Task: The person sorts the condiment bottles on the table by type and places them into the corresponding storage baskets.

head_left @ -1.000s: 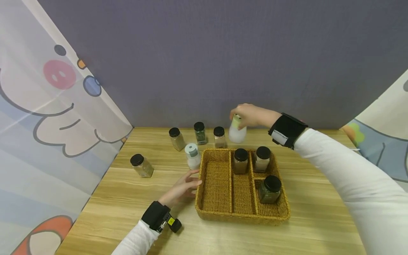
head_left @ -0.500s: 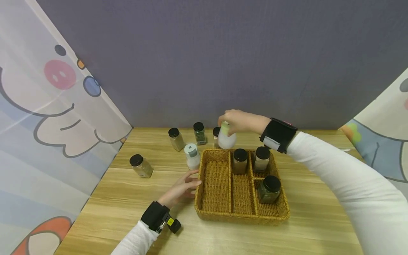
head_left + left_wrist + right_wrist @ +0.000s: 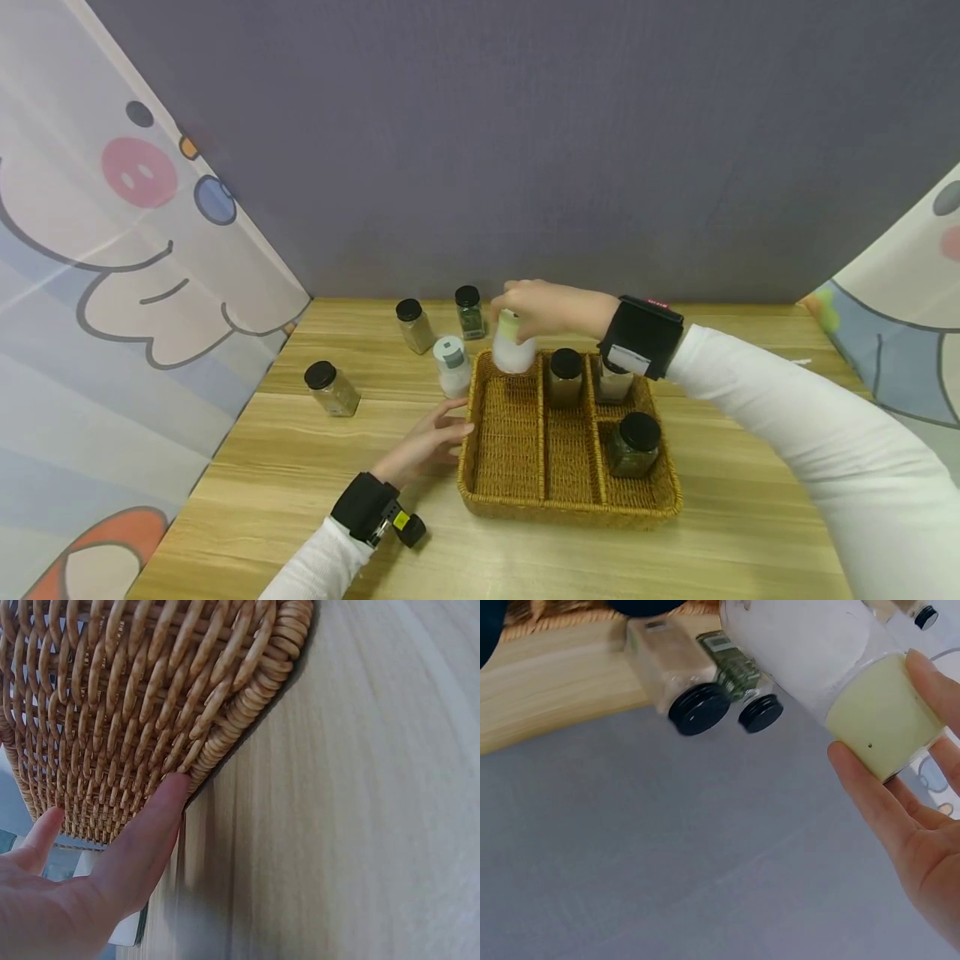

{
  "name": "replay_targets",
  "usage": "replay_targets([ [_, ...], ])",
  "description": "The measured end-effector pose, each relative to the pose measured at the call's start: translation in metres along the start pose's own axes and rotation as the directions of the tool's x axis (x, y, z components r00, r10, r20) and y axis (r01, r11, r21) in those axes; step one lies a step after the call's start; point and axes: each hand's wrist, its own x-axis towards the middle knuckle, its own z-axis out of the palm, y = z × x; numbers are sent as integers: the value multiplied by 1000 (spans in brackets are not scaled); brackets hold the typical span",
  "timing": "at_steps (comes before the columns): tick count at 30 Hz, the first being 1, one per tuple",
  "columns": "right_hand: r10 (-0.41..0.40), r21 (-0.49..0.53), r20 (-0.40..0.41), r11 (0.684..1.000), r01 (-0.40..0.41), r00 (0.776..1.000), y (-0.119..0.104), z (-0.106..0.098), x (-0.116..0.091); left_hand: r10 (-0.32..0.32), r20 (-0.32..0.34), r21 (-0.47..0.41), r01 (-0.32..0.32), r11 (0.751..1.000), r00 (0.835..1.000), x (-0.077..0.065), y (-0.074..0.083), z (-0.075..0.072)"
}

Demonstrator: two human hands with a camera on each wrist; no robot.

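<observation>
My right hand [image 3: 542, 308] holds a white bottle by its pale yellow-green cap [image 3: 885, 712], fingers and thumb around the cap. In the head view the bottle [image 3: 513, 354] is over the back end of the left compartment of a wicker basket [image 3: 504, 502]. The fingers of my left hand [image 3: 422, 446] rest against the basket's left side; in the left wrist view two fingertips touch the woven wall [image 3: 127, 727]. A brown-filled jar [image 3: 566, 379] stands in the middle compartment. On the right are a pale-filled jar [image 3: 615, 386], partly hidden by my wrist, and a green-filled jar [image 3: 633, 446].
Outside the basket, a white bottle with a grey-and-white cap [image 3: 452, 367] stands close to its left side. Black-lidded jars stand behind: one beige [image 3: 417, 329], one green [image 3: 470, 314]. Another beige jar [image 3: 333, 392] is farther left. A grey wall [image 3: 480, 150] rises behind the table.
My right hand has carried the white bottle leftward and toward me, from behind the basket to over its back left part. It now hides the pale jar behind the basket. My left hand stays put.
</observation>
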Motion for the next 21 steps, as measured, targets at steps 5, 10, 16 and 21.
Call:
replay_targets([
  [5, 9, 11, 36, 1000, -10, 999, -7, 6, 0, -5, -4, -5, 5, 1000, 1000, 2, 0, 0],
  [10, 13, 23, 51, 1000, -14, 999, -4, 9, 2, 3, -3, -9, -3, 1000, 1000, 3, 5, 4],
  [16, -29, -28, 62, 999, 30, 998, 4, 15, 4, -9, -17, -6, 9, 1000, 1000, 8, 8, 7],
  [21, -66, -68, 53, 995, 70, 996, 9, 23, 5, -2, -16, 9, 2, 1000, 1000, 7, 14, 12],
])
